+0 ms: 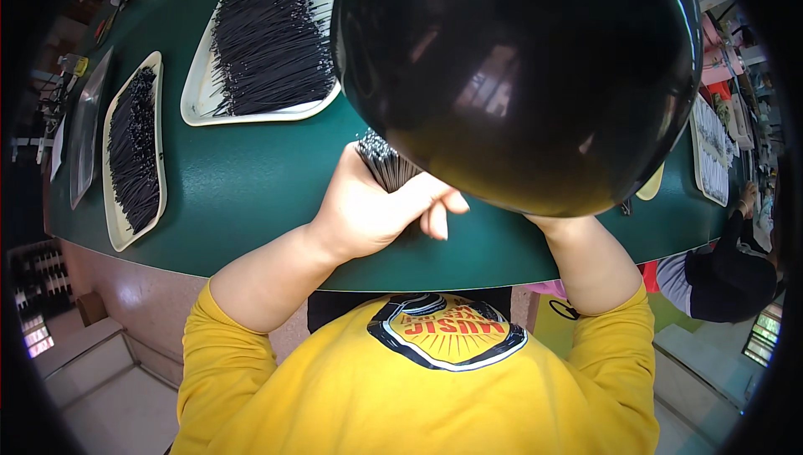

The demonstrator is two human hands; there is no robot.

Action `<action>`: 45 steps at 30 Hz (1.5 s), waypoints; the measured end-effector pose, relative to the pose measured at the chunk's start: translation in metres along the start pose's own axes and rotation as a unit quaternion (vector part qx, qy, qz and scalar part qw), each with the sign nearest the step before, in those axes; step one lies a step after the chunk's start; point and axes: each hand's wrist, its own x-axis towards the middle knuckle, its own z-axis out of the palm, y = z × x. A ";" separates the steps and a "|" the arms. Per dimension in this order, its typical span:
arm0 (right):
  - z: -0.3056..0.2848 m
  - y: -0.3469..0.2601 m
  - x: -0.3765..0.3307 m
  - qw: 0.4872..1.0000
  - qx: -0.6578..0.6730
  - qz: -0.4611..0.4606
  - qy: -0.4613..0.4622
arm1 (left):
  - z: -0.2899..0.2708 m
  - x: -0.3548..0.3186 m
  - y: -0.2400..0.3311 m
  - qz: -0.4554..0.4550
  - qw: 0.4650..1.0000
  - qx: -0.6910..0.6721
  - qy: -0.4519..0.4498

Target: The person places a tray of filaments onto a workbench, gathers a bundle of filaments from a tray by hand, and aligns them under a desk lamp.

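Holding a bundle of thin black wires point(386, 162) in a closed grip, the left hand point(381, 204) sits above the green table point(251, 179), near its front edge. The right hand is hidden behind a glossy black dome point(519, 70) that fills the upper middle of the view, so I cannot tell its grip; only the right forearm point(594, 263) shows. 2 cream trays point(194, 99) of more black wires lie to the left and far side, well apart from the hand, with bare green surface between. Another person point(728, 275) sits at the right edge.
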 end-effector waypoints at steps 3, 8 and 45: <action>0.014 -0.029 0.005 0.996 -0.046 0.050 -0.056 | 0.004 -0.001 0.016 -0.194 0.973 -0.110 -0.066; 0.008 -0.038 0.010 0.994 -0.073 0.015 -0.080 | 0.003 -0.003 0.006 -0.124 0.980 -0.152 -0.031; -0.007 -0.044 0.018 0.957 -0.241 -0.155 -0.053 | 0.002 -0.002 0.010 -0.166 0.955 -0.244 0.022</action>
